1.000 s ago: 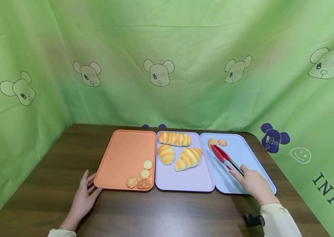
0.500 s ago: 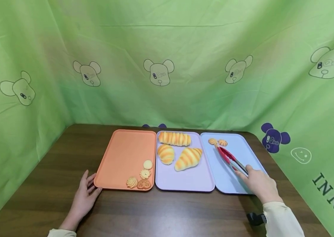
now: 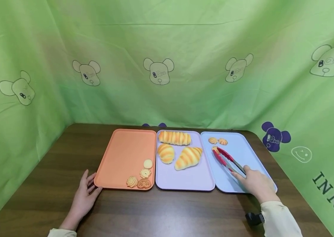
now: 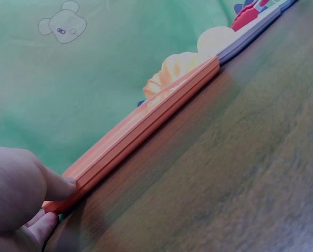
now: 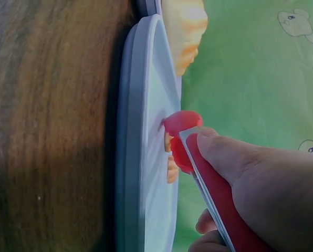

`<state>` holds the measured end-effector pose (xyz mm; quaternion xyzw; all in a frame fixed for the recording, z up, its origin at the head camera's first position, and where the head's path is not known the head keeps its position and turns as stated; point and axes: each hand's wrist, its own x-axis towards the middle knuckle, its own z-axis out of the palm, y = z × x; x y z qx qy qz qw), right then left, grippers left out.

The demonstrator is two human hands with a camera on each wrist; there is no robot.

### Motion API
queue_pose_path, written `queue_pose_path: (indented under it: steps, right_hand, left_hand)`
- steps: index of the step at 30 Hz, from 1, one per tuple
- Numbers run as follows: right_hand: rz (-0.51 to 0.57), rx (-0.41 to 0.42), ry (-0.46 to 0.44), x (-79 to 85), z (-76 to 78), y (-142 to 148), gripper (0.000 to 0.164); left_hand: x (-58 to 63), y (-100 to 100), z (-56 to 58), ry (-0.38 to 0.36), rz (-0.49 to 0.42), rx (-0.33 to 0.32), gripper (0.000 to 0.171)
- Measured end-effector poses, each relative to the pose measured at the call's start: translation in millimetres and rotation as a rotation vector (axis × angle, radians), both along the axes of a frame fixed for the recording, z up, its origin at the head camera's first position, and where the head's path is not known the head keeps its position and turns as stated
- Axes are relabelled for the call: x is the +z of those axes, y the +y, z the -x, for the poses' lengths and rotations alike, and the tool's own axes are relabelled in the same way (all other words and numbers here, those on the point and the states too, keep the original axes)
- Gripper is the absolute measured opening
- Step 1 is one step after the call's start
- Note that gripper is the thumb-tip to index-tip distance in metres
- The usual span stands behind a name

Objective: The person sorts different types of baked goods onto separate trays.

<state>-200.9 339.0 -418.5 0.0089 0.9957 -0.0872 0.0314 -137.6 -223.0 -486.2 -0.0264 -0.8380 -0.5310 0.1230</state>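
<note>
My right hand (image 3: 257,184) grips red-tipped tongs (image 3: 226,158) over the blue tray (image 3: 244,148). Their arms stand spread, with a small cookie (image 3: 215,149) at the tips; whether they squeeze it I cannot tell. Two swirled cookies, a left one (image 3: 212,140) and a right one (image 3: 222,141), lie just behind. At the orange tray (image 3: 125,148), my left hand (image 3: 84,196) holds the near left corner. In the left wrist view its thumb (image 4: 62,186) presses the tray's front wall, with fingers round the corner. Several cookies, among them a pretzel-shaped one (image 3: 144,183), lie at that tray's near right.
Between those trays sits a purple tray (image 3: 184,182) with a long bread roll (image 3: 174,138), a small croissant (image 3: 166,153) and a larger croissant (image 3: 188,158). All rest on a brown wooden table (image 3: 155,210). A green printed curtain (image 3: 184,98) encloses the back and sides.
The tongs first shifted right and slightly toward me, then back left, with their arms now spread wider. The small cookie at their tips moved nearer to me, away from the two others. My left hand stayed still.
</note>
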Motion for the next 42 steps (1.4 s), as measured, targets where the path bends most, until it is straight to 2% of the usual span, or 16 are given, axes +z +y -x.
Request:
queue_pose_path:
  steps: [5,17,22,36,42]
  right_hand:
    - [0.005,-0.004,0.012,-0.6,0.0,0.2,0.07]
    - [0.024,-0.009,0.008,7.4,-8.5,-2.9,0.083]
    - [0.053,0.011,0.026,11.6,-13.4,-8.1,0.074]
    - [0.105,0.069,0.035,22.2,-25.8,-51.0,0.062]
    - [0.1,0.125,0.076,23.7,-30.4,-69.3,0.059]
  left_hand:
    - [-0.5,0.2,0.8,0.006,-0.003,0.0,0.08]
    - [-2.6,1.8,2.0,0.043,0.009,-0.003,0.079]
    - [-2.3,1.5,1.9,0.036,0.009,-0.004,0.08]
    - [-2.7,-0.9,0.9,0.005,-0.001,-0.01,0.08]
    - [-2.3,-0.8,1.3,0.006,-0.006,-0.006,0.08]
